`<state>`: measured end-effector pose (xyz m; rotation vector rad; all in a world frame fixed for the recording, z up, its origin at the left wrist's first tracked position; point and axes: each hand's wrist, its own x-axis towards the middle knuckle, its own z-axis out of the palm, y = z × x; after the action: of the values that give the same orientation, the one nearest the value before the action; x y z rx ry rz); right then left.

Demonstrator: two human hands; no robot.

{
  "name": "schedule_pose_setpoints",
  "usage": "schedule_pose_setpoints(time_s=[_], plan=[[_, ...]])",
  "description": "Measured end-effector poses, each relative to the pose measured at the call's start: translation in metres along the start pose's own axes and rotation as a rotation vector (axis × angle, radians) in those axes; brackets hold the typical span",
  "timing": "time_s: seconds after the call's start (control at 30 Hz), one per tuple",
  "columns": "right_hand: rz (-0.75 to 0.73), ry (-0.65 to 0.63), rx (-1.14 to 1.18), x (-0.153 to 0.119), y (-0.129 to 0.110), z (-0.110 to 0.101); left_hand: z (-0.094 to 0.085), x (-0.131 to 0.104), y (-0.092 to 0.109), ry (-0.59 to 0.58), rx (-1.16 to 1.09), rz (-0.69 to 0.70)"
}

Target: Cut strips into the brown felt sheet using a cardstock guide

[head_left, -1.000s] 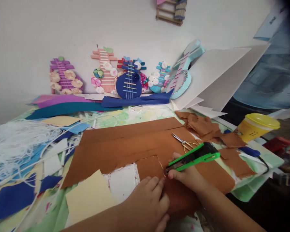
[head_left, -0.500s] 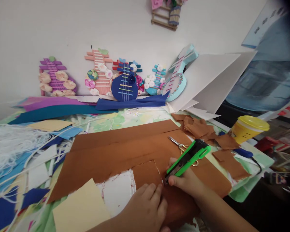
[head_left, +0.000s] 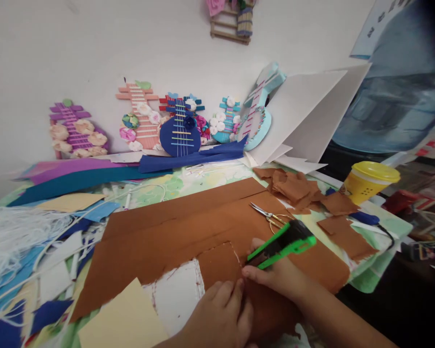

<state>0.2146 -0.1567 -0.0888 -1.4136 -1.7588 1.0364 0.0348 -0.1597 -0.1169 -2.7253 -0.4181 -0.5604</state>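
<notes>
My right hand is wrapped round a green and black utility knife. The knife's front end points down at a stitched-looking cut line in the brown sheet; the blade itself is hidden. Flat on the same sheet, close by the line, lies my left hand, fingers extended and holding nothing. To its left, a white patch shows through a rough-edged opening in the brown sheet. Small gold-handled scissors rest on the sheet just beyond my right hand.
Cream paper overlaps the sheet at front left. White cord and scraps cover the left side. Brown scraps, a yellow-lidded tub and a blue-handled tool lie right. Decorated craft instruments lean on the back wall.
The knife has tipped lower, and its front end has shifted slightly along the line. My left hand stays pressed on the sheet. The whole view has swung a little.
</notes>
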Motion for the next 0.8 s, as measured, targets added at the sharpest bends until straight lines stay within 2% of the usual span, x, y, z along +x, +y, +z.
schedule_pose_setpoints(time_s=[0.17,0.3,0.37,0.43,0.57,0.8], plan=[[0.003,-0.033,0.080,0.003,0.003,0.000,-0.002,0.000,-0.001,-0.036,-0.022,0.018],[-0.033,0.031,0.224,0.005,0.006,-0.002,-0.005,-0.001,-0.001,-0.012,-0.007,0.017],[-0.053,0.074,0.306,0.006,0.007,-0.003,-0.008,-0.001,-0.002,-0.044,0.006,0.032],[-0.066,0.061,0.343,0.006,0.006,-0.004,-0.011,-0.001,-0.005,-0.094,0.001,0.062],[-0.065,-0.008,0.279,0.005,0.003,-0.004,-0.016,0.002,-0.008,-0.163,-0.038,0.096],[-0.030,0.021,0.134,0.003,0.001,0.000,-0.023,0.008,-0.009,-0.255,-0.078,0.089]])
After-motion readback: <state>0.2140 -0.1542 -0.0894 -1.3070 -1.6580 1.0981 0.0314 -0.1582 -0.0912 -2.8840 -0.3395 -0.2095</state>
